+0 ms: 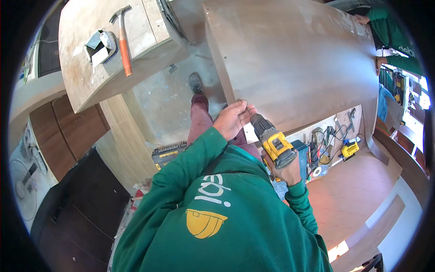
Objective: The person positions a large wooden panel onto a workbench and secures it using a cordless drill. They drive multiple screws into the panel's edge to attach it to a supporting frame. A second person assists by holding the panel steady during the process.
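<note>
My left hand [233, 119] rests its pinched fingers on the near edge of a large brown wooden panel [294, 59], seemingly on a small screw that is too small to make out. My right hand [287, 172] grips the handle of a yellow and black cordless drill [272, 140], whose nose points up-left toward the left fingertips at the panel edge. Both of my arms are in green sleeves. At the panel's far right corner, another person in a green sleeve has a hand [361, 19] on it.
A hammer with an orange handle [123, 41] and a tape roll [102, 45] lie on a plywood bench at upper left. A tool case [168, 153] sits on the floor by my leg. Assorted hand tools and cables [331, 140] lie below the panel at right. A dark cabinet [77, 213] stands lower left.
</note>
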The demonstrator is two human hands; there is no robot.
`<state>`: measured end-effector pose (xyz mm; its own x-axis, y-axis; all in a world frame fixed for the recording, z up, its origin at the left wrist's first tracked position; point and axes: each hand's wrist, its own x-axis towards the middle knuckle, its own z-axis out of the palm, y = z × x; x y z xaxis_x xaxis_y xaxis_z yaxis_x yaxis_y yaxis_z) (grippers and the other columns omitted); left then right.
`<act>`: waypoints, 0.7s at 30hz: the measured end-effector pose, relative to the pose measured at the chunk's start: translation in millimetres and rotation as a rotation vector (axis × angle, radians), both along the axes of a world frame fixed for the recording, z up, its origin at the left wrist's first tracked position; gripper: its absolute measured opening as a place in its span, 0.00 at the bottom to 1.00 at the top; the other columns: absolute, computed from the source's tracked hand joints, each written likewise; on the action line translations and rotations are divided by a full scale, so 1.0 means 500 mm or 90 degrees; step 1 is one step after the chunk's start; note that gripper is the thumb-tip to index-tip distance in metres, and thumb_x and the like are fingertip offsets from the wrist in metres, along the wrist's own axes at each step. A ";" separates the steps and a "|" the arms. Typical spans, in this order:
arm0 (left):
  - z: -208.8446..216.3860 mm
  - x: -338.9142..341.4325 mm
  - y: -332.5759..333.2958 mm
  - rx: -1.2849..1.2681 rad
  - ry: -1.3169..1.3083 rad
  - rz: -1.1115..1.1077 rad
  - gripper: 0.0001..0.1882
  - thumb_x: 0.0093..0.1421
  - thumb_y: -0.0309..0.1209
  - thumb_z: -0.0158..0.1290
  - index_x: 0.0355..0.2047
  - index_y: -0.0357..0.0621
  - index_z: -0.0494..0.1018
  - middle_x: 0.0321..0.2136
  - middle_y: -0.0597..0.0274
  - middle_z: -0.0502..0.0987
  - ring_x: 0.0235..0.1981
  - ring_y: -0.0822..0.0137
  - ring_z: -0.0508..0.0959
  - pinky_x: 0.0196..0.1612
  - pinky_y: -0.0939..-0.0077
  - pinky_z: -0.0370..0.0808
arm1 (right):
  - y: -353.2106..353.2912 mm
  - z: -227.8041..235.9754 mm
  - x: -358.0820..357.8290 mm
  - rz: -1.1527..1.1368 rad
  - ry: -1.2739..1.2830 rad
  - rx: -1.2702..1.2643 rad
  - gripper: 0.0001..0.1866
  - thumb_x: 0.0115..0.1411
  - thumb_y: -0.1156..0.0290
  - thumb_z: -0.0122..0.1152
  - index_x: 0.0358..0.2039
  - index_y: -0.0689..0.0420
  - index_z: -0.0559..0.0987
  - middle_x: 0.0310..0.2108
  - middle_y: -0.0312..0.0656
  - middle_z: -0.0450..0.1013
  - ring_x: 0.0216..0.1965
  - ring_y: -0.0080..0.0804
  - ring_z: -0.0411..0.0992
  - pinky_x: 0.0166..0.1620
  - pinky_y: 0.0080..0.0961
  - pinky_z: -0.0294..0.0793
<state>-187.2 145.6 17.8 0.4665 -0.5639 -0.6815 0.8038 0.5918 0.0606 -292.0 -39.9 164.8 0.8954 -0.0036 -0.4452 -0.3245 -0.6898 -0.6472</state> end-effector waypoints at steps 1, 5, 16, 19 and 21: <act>0.003 0.006 0.000 0.011 -0.001 -0.010 0.09 0.74 0.34 0.46 0.48 0.42 0.68 0.45 0.55 0.77 0.50 0.60 0.79 0.55 0.64 0.78 | 0.003 0.003 0.009 0.001 0.008 -0.004 0.15 0.50 0.71 0.73 0.39 0.60 0.82 0.33 0.49 0.81 0.34 0.48 0.81 0.39 0.33 0.80; -0.010 0.019 0.001 0.025 0.017 -0.012 0.13 0.75 0.34 0.44 0.51 0.38 0.69 0.47 0.54 0.77 0.51 0.59 0.79 0.56 0.63 0.77 | 0.019 0.006 0.044 0.017 0.033 -0.056 0.21 0.48 0.70 0.73 0.43 0.58 0.80 0.33 0.50 0.81 0.34 0.51 0.81 0.38 0.36 0.80; -0.049 0.022 0.000 -0.053 0.034 0.001 0.14 0.72 0.36 0.48 0.51 0.41 0.73 0.48 0.62 0.80 0.54 0.61 0.78 0.58 0.63 0.74 | 0.032 0.035 0.108 -0.030 0.087 -0.012 0.21 0.47 0.71 0.72 0.43 0.58 0.80 0.32 0.50 0.81 0.36 0.51 0.81 0.39 0.37 0.81; -0.050 0.014 0.000 -0.065 0.010 0.009 0.14 0.71 0.36 0.48 0.51 0.43 0.74 0.48 0.63 0.80 0.54 0.62 0.78 0.58 0.63 0.73 | 0.028 0.030 0.109 -0.036 0.099 -0.025 0.20 0.47 0.71 0.72 0.43 0.58 0.80 0.33 0.49 0.82 0.36 0.50 0.82 0.39 0.36 0.81; -0.048 0.011 0.003 -0.066 0.004 0.013 0.14 0.71 0.36 0.48 0.50 0.44 0.75 0.47 0.64 0.81 0.55 0.62 0.77 0.58 0.63 0.72 | 0.029 0.036 0.116 -0.014 0.105 -0.046 0.21 0.47 0.71 0.72 0.43 0.58 0.80 0.33 0.49 0.82 0.36 0.50 0.82 0.39 0.35 0.81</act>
<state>-181.9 147.2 -6.4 0.4742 -0.6215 -0.6235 0.7916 0.6110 -0.0069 -234.2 -25.6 182.6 0.8097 -0.0602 -0.5838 -0.4379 -0.7243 -0.5326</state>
